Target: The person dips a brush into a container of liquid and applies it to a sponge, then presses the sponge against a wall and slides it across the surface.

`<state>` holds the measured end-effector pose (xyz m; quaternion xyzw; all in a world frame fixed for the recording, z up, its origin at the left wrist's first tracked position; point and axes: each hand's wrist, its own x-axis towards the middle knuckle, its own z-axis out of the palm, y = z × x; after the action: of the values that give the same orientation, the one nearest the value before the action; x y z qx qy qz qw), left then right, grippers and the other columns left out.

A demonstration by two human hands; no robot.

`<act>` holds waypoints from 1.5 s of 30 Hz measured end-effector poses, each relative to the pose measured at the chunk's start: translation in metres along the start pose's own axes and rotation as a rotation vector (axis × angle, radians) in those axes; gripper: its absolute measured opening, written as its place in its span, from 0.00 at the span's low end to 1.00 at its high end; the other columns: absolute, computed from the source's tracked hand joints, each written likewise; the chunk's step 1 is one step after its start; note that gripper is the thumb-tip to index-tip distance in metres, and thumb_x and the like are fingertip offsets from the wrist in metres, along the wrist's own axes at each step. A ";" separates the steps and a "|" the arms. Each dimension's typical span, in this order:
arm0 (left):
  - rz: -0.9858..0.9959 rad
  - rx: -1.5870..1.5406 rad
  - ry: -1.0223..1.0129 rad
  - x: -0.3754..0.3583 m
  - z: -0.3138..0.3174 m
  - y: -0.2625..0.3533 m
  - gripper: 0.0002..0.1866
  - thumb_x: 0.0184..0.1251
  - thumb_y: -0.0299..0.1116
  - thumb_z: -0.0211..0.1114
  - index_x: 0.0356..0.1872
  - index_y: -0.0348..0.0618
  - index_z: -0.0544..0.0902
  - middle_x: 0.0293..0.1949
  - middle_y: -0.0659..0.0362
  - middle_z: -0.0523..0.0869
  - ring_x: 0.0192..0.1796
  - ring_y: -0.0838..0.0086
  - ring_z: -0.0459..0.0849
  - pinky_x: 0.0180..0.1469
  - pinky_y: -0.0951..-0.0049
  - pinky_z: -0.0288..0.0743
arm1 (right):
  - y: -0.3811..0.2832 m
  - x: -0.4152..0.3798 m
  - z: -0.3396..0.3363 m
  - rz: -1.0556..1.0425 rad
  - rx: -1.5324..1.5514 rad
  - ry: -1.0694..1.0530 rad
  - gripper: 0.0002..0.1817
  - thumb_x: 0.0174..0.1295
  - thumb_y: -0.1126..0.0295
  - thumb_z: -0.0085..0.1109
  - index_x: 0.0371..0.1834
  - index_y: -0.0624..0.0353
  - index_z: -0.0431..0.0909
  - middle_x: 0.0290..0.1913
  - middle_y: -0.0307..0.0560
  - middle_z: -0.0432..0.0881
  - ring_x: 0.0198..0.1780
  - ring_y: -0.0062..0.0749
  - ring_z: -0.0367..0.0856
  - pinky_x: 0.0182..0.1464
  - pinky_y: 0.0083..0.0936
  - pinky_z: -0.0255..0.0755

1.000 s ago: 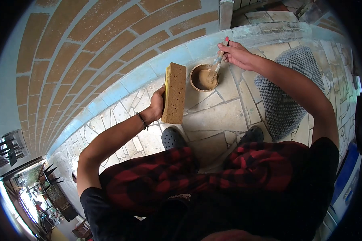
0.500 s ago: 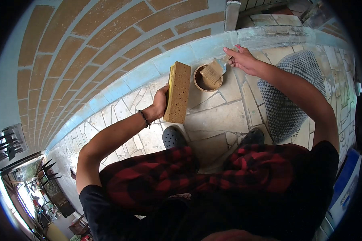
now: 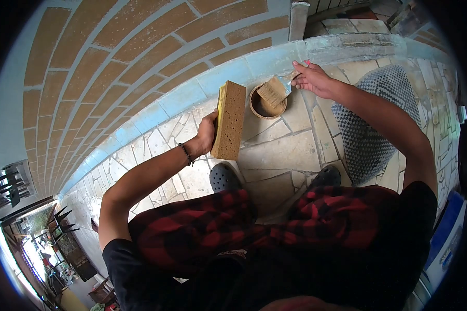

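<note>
My left hand (image 3: 207,132) is wrapped round the left edge of a tan, pitted block (image 3: 231,122) with a yellow side, held upright over the floor. My right hand (image 3: 311,79) grips the handle of a wide brush (image 3: 273,92), whose pale bristles are over a round brown bowl (image 3: 264,113). The bowl stands on the floor near the foot of the wall, to the right of the block. Brown material shows inside it. Whether the bristle tips touch that material cannot be made out.
A grey patterned mat (image 3: 376,122) lies on the right of the stone-tiled floor (image 3: 280,150). A brick-patterned wall (image 3: 140,57) with a pale blue base (image 3: 181,96) curves along the left and top. My clogs (image 3: 224,177) are below the block.
My right hand and the brush have shifted slightly, and the brush's metal band and handle show more clearly. My left hand and the block have hardly moved.
</note>
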<state>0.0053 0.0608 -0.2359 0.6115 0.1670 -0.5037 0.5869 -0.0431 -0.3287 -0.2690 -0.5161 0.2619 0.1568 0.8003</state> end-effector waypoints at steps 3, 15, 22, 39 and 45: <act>0.002 0.001 0.005 0.000 0.000 -0.001 0.30 0.86 0.50 0.36 0.70 0.40 0.77 0.53 0.48 0.88 0.51 0.59 0.90 0.57 0.53 0.84 | 0.003 0.001 -0.003 0.014 -0.013 0.028 0.19 0.78 0.53 0.64 0.56 0.57 0.77 0.46 0.46 0.87 0.42 0.29 0.87 0.43 0.26 0.81; -0.021 -0.011 -0.018 0.008 -0.003 -0.004 0.34 0.88 0.56 0.33 0.71 0.41 0.76 0.55 0.47 0.87 0.53 0.56 0.87 0.59 0.49 0.82 | 0.014 0.005 -0.012 0.072 0.038 -0.041 0.13 0.76 0.61 0.67 0.53 0.56 0.79 0.44 0.44 0.87 0.43 0.28 0.86 0.45 0.26 0.80; -0.060 -0.075 -0.047 0.010 -0.007 -0.008 0.33 0.87 0.56 0.34 0.70 0.41 0.77 0.55 0.48 0.87 0.52 0.57 0.88 0.57 0.49 0.84 | 0.012 0.002 -0.012 0.093 0.061 -0.079 0.13 0.77 0.61 0.64 0.55 0.57 0.79 0.46 0.47 0.86 0.45 0.32 0.86 0.46 0.28 0.81; 0.011 -0.120 -0.232 -0.010 0.035 0.039 0.30 0.84 0.50 0.38 0.68 0.41 0.79 0.54 0.48 0.89 0.51 0.56 0.91 0.52 0.54 0.87 | -0.097 -0.051 0.028 -0.346 0.142 -0.095 0.10 0.78 0.63 0.61 0.47 0.59 0.78 0.39 0.45 0.86 0.38 0.29 0.84 0.42 0.27 0.78; 0.107 -0.158 -0.319 -0.043 0.088 0.086 0.30 0.84 0.50 0.39 0.68 0.40 0.79 0.55 0.48 0.89 0.51 0.58 0.90 0.53 0.54 0.86 | -0.163 -0.115 0.074 -0.752 -0.049 -0.009 0.11 0.80 0.67 0.59 0.54 0.64 0.75 0.47 0.56 0.90 0.37 0.23 0.84 0.41 0.23 0.80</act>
<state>0.0175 -0.0226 -0.1362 0.4838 0.0781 -0.5478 0.6781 -0.0331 -0.3270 -0.0564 -0.5945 0.0467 -0.1393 0.7906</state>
